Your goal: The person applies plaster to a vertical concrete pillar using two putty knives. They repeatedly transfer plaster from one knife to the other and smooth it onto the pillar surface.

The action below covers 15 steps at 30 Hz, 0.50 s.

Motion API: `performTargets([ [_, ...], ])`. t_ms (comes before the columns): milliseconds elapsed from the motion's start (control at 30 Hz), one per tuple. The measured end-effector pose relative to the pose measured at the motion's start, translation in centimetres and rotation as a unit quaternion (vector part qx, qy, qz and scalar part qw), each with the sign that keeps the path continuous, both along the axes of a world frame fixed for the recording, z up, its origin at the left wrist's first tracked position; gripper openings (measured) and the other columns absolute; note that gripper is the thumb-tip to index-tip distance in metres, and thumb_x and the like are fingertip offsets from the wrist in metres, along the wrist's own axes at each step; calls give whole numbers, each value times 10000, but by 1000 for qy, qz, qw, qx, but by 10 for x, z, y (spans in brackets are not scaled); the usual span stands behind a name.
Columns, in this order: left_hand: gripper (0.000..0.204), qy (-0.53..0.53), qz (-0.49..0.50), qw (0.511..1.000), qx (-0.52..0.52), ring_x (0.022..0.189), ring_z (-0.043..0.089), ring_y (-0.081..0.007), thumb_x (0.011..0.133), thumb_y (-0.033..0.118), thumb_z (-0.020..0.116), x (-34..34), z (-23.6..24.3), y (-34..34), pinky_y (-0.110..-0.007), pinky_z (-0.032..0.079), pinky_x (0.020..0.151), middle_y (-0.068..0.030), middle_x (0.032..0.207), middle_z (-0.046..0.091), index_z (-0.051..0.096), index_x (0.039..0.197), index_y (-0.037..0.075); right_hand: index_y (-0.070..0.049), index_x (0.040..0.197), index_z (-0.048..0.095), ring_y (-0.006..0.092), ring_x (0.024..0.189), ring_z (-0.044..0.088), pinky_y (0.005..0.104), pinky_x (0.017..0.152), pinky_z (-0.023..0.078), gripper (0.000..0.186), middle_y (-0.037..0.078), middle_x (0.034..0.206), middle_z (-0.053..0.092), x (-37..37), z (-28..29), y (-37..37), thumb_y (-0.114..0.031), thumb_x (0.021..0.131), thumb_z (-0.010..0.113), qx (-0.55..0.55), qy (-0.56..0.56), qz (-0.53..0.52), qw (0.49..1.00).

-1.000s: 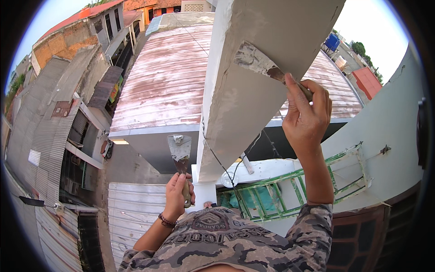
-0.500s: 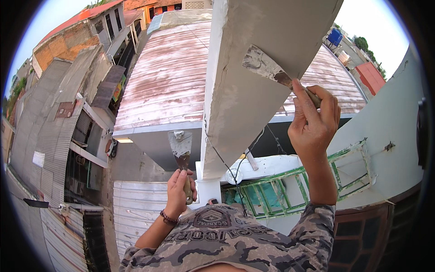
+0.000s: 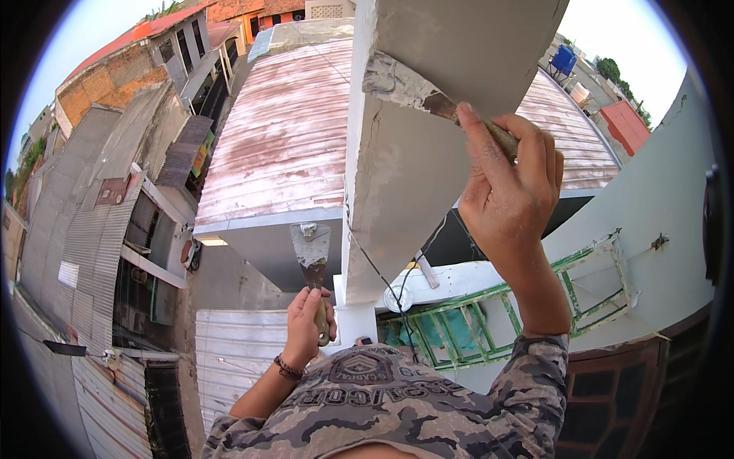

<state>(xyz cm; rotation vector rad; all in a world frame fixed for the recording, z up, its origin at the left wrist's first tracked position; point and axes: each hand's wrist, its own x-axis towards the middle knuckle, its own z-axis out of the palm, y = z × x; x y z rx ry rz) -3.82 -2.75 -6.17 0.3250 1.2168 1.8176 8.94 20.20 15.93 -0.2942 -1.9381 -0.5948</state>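
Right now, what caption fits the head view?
Right hand presses a putty knife against a grey column; left hand holds a second scraper.

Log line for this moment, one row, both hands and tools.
right hand grips putty knife, blade flat on grey plastered wall edge | left hand holds second scraper upright, off wall

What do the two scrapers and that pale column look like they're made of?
Both putty knives, right and left, look like thin metal blades smeared with grey plaster; the handles seem wooden. The column looks like matte grey cement render, with a hairline crack near its edge.
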Motion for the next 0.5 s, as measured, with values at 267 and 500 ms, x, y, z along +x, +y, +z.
performTargets([
  [267, 266, -4, 12, 1000, 1, 422, 507, -167, 1020, 284, 433, 1, -8, -4, -280, 414, 365, -72, 647, 510, 508, 1019, 29, -169, 1145, 708, 214, 880, 565, 358, 746, 400, 557, 33, 994, 571, 11, 1, 6, 47, 633, 663, -1, 22, 14, 1000],
  [500, 270, -1, 29, 1000, 9, 419, 508, -163, 1017, 292, 442, 4, -2, -4, -279, 413, 361, -65, 644, 512, 508, 1015, 30, -178, 1135, 712, 210, 891, 566, 350, 745, 400, 567, 25, 992, 566, 13, 0, 12, 66, 629, 639, -22, 30, -3, 999],
])
